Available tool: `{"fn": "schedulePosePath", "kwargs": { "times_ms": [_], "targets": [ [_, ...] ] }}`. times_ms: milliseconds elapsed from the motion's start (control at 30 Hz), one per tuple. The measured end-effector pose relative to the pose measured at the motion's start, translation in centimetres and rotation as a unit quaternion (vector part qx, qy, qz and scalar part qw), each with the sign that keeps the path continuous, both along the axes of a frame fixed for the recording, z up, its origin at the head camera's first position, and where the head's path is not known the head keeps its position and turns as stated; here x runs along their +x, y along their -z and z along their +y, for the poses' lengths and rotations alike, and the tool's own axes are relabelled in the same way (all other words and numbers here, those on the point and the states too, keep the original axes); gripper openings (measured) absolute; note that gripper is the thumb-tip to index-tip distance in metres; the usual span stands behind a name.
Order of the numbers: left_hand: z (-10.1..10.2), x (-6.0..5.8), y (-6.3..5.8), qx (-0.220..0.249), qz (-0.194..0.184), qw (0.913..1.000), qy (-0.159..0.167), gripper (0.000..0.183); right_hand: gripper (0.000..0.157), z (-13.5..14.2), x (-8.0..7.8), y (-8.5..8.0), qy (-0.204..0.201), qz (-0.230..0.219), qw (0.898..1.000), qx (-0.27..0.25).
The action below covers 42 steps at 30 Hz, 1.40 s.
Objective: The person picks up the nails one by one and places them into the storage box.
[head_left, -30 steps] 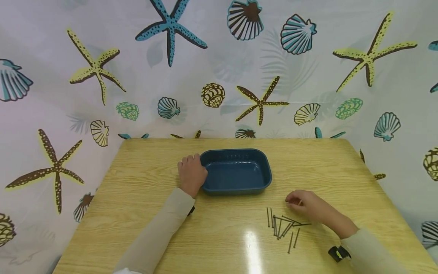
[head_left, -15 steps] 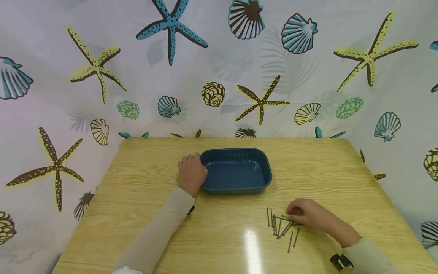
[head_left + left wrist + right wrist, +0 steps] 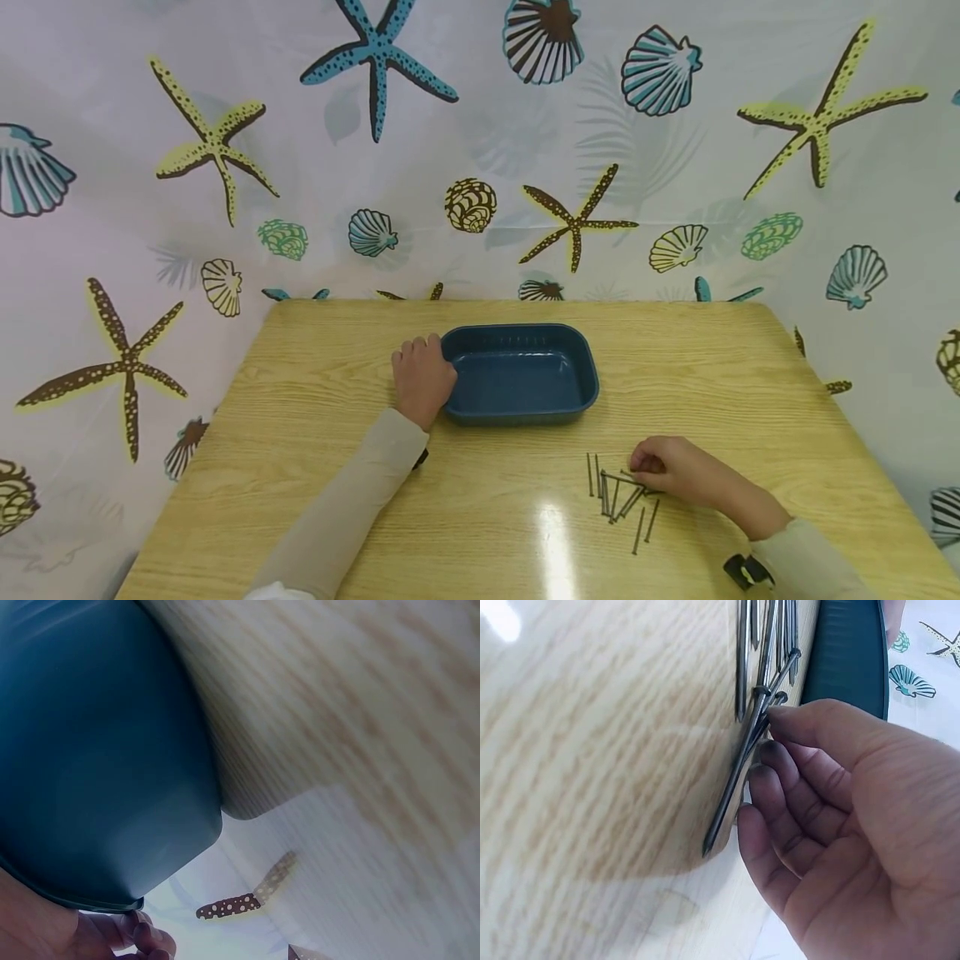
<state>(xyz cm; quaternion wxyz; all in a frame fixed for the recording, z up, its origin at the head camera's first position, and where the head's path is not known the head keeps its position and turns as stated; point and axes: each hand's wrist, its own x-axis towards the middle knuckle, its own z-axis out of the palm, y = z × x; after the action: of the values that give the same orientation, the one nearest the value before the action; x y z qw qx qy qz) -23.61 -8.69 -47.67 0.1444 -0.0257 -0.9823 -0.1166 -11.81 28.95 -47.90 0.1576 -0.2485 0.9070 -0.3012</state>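
A dark blue rectangular basin [image 3: 517,385] sits on the wooden table. My left hand [image 3: 423,380] grips its left end, fingers at the outer wall and rim; the left wrist view has the hand [image 3: 112,934] at the basin's rim [image 3: 105,905]. Several long steel nails [image 3: 606,492] lie in a loose pile, front right of the basin. At the pile's right edge my right hand [image 3: 675,471] pinches at a nail with thumb and forefinger. Close up, the thumb tip [image 3: 781,714] overlaps the nails near their heads, and a long nail [image 3: 727,791] lies beside the curled fingers.
The pale wooden table [image 3: 330,342] ends at a white curtain [image 3: 420,167] printed with starfish and shells, behind and on both sides. Two separate nails [image 3: 642,530] lie at the pile's front. A bright light reflection falls on the tabletop.
My right hand has come down and slightly toward me onto the nails, its fingertips drawing together; it has hardly moved over the last half second. The left hand and basin stay in place.
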Motion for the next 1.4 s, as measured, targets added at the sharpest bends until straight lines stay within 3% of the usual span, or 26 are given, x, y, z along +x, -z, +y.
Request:
{"fn": "schedulePosePath", "kwargs": {
  "times_ms": [333,700,967,1400],
  "targets": [
    [0.11,0.01,0.07,0.007,0.011,0.9999,0.001,0.017,0.004,-0.2,-0.02,-0.31,0.001,-0.015,1.0,0.014],
    [0.12,0.02,0.02,0.007,-0.001,1.0,-0.003,0.021,0.003,-0.67,0.05,-0.19,-0.003,0.01,0.999,0.046],
    [0.12,0.04,0.05,0.016,0.002,0.9999,0.0,0.015,0.004,-0.61,0.11,0.03,0.012,0.01,0.999,0.051],
    [-0.07,0.05,0.09,0.003,-0.016,0.9999,-0.003,0.023,0.006,-0.7,0.04,0.11,0.038,0.018,0.998,0.044]
  ]
}}
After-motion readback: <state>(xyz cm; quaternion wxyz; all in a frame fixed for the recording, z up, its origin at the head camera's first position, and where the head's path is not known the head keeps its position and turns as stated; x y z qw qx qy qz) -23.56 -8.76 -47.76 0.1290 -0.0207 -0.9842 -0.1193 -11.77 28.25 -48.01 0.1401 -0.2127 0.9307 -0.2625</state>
